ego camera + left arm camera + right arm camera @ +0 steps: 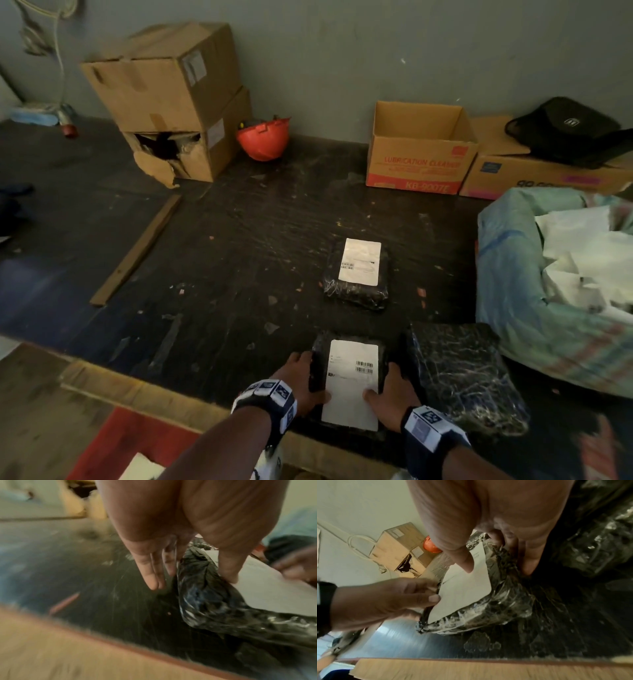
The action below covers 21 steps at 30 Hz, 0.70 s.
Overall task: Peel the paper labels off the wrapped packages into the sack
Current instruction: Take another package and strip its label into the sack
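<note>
- Dark scuffed platform (260, 233) spreads across the room, littered with scraps, a grey wall behind it
- Pale green woven sack (513, 294) slumps at the right edge, mouth gaping, white peeled papers (582, 260) heaped inside
- Two stacked brown cardboard boxes (171, 99) sit at the back left, the lower one torn; an open carton with red print (421, 154) stands at the back right
- Black bag (565, 132) rests on another carton beside it, and an orange hard hat (263, 137) lies upturned between the stack and the open carton
- Three black plastic-wrapped packages up front: the far one (356, 274) wears a white label, a bare one (466, 377) lies just right of the near package (349, 383)
- That near package carries its white paper label (352, 383) flat on top, barcodes at the right
- Left hand (301, 380) grips the package's left side, fingers down the wrap, thumb (433, 597) on the label edge
- Right hand (394, 394) clasps the right side, thumb (467, 562) pressing the label
</note>
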Each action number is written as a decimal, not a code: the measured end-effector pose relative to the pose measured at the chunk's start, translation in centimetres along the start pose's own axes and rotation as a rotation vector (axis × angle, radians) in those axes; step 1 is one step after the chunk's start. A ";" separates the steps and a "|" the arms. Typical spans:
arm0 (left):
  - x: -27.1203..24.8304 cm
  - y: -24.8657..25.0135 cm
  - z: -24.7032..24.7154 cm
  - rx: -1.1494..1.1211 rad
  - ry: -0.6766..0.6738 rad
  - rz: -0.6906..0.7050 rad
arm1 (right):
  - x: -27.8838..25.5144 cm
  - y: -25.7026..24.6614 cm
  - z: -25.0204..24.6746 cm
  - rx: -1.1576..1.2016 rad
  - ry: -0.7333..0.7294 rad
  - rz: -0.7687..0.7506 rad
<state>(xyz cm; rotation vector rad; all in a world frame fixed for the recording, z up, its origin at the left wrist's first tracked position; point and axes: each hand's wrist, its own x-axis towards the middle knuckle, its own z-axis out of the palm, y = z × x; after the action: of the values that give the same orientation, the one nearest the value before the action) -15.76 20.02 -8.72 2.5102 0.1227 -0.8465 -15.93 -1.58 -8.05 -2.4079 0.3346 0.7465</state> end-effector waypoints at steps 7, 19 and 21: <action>1.1 0.7 -3.8 0.382 -0.197 0.263 | 1.4 -2.3 -1.6 -0.214 0.185 -0.167; 3.7 -0.9 -5.0 0.460 -0.255 0.386 | 3.1 -3.7 -2.3 -0.231 0.288 -0.200; 3.7 -0.8 -5.2 0.450 -0.266 0.390 | 3.2 -3.9 -2.3 -0.225 0.306 -0.185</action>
<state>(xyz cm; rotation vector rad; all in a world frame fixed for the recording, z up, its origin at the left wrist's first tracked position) -10.12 22.88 -7.67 2.6482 -0.6928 -1.1195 -10.82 -0.01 -6.57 -2.7255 0.1489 0.3477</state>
